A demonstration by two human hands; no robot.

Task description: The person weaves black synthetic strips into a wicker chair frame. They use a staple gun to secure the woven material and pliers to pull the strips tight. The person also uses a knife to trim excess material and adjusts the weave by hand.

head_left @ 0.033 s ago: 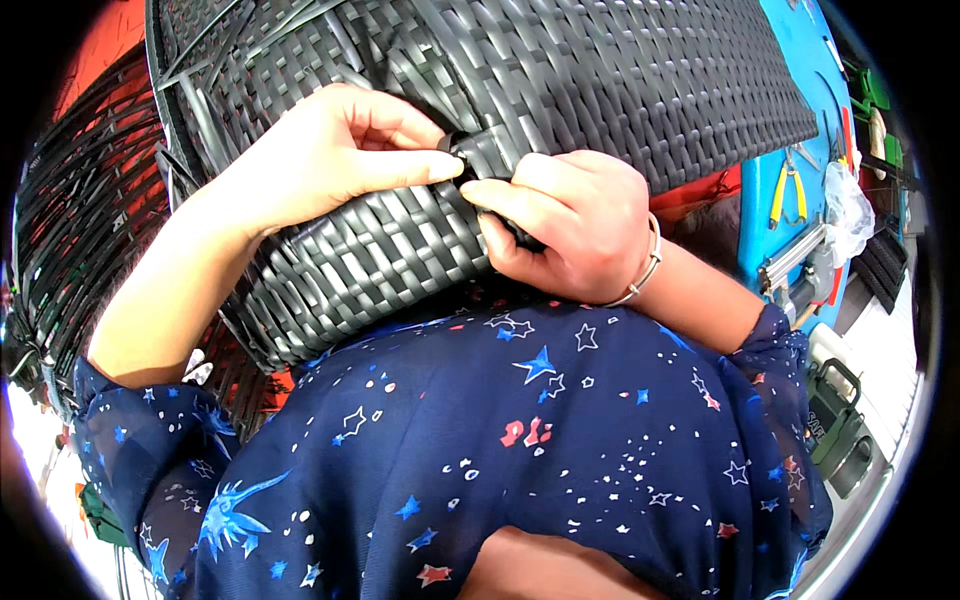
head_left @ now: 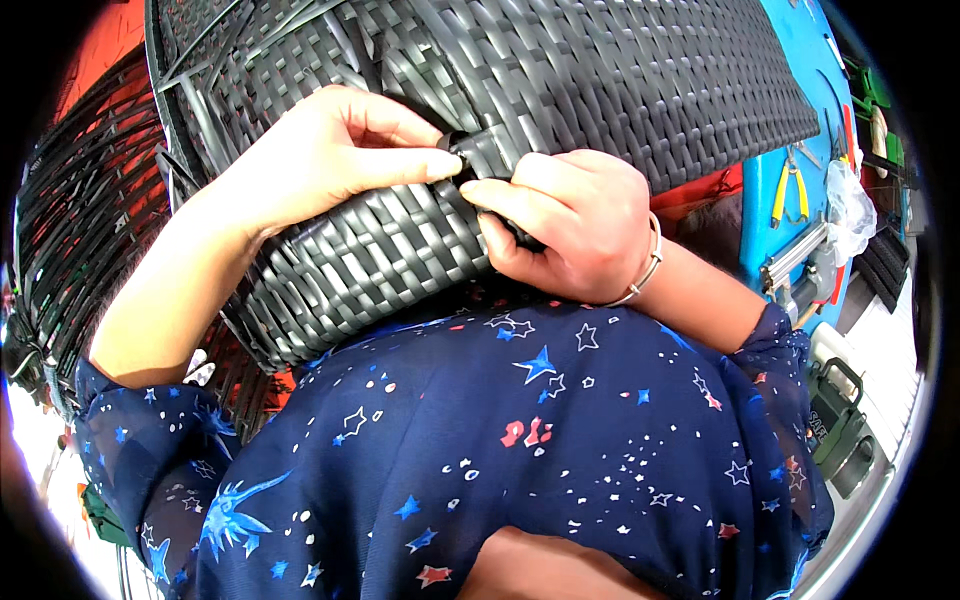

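Black woven panel (head_left: 560,90) runs left-right; both hands pinch strip (head_left: 462,150).

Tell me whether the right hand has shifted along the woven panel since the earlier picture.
No. The right hand sits at the same spot on the black woven panel, fingertips meeting the left hand as before.

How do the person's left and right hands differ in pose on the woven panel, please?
The left hand lies flatter, thumb extended along the black woven panel; the right hand is curled into a loose fist. The right wrist wears a silver bangle; the left is bare. Both pinch the same dark strip.
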